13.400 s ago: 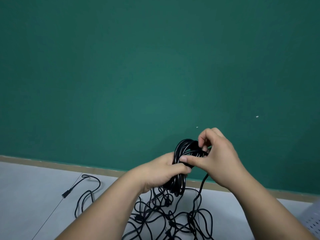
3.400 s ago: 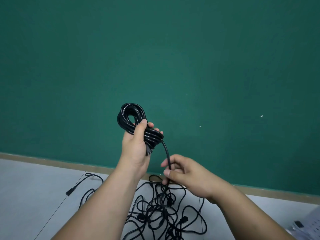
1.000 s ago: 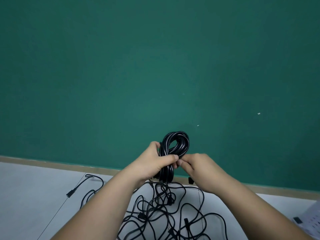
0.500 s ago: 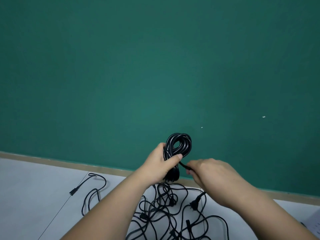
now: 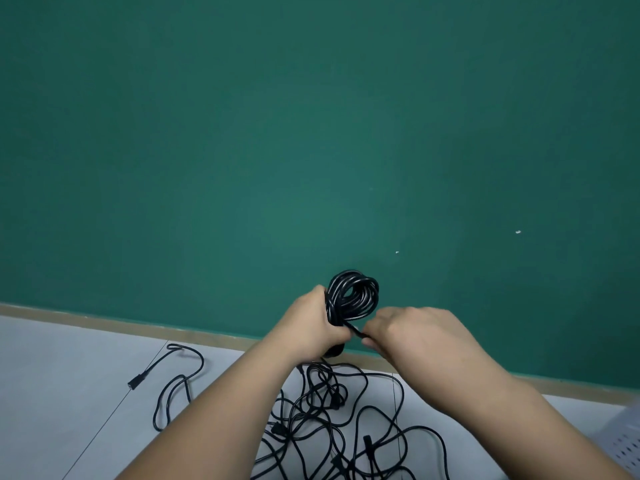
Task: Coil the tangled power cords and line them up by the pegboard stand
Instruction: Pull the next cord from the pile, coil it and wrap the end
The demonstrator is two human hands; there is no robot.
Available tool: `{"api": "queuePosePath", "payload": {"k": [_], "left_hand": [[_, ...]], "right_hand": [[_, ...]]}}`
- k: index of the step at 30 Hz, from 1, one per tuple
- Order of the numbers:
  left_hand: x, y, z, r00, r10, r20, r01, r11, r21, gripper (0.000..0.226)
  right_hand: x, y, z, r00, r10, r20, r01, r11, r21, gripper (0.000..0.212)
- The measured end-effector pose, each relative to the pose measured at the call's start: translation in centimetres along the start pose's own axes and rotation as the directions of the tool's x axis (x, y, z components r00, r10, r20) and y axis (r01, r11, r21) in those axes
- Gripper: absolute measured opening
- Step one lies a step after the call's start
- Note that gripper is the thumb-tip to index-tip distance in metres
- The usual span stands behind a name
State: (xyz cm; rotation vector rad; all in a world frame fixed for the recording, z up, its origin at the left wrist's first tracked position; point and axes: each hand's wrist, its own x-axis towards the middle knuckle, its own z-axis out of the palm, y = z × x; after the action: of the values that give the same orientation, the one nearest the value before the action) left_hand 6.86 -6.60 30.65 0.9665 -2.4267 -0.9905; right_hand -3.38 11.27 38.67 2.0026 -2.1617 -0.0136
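A deep green wall fills most of what I can see from here, plain except for two tiny white flecks off to the right. Below it lies a pale grey floor, with a tan skirting strip running along where the two meet. Spread across the floor at the person's feet is a tangle of black power cords, loops crossing over loops with several plugs caught among them (I can't tell how many separate cords there are). Both bare forearms reach forward over that heap. The left hand is wrapped round the waist of a coiled cord, held up in the air in front of the wall, well above the tangle, its rounded top loop standing clear of the fist. The right hand sits just beside it, its fingers curled and pinching a short black strand that comes out of the coil by the left thumb. In the bottom right corner a bit of the white, perforated pegboard stand shows, apart from the coil and from the heap. Off to the left a loose cord wanders over the floor by itself, ending in a small black connector.
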Motion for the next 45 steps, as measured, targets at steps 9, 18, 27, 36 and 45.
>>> {"api": "queuePosePath", "payload": {"k": [9,18,27,36,45], "left_hand": [[-3.3,3.1,1.1,0.855,0.259,0.449,-0.391,0.891,0.232,0.03],[-5.6,5.5,0.0,0.882,0.404,0.242,-0.405,0.913,-0.049,0.039],[-3.8,3.3,-0.5,0.986,0.166,0.019,-0.144,0.9,-0.411,0.06],[-2.5,2.1,0.6,0.996,0.007,-0.085,-0.035,0.944,-0.329,0.044],[-1.9,2.4,0.7,0.991,0.03,-0.129,-0.073,0.937,-0.343,0.032]], "right_hand": [[0.9,5.9,2.0,0.966,-0.001,-0.26,0.14,0.845,0.517,0.023],[0.2,7.9,3.6,0.971,0.203,0.126,-0.154,0.129,0.98,0.014],[2.1,4.1,5.7,0.906,0.327,0.268,-0.334,0.163,0.929,0.032],[2.0,2.2,5.4,0.89,0.328,0.316,-0.407,0.263,0.875,0.038],[0.8,1.5,3.6,0.883,0.4,0.244,-0.319,0.13,0.939,0.008]]}}
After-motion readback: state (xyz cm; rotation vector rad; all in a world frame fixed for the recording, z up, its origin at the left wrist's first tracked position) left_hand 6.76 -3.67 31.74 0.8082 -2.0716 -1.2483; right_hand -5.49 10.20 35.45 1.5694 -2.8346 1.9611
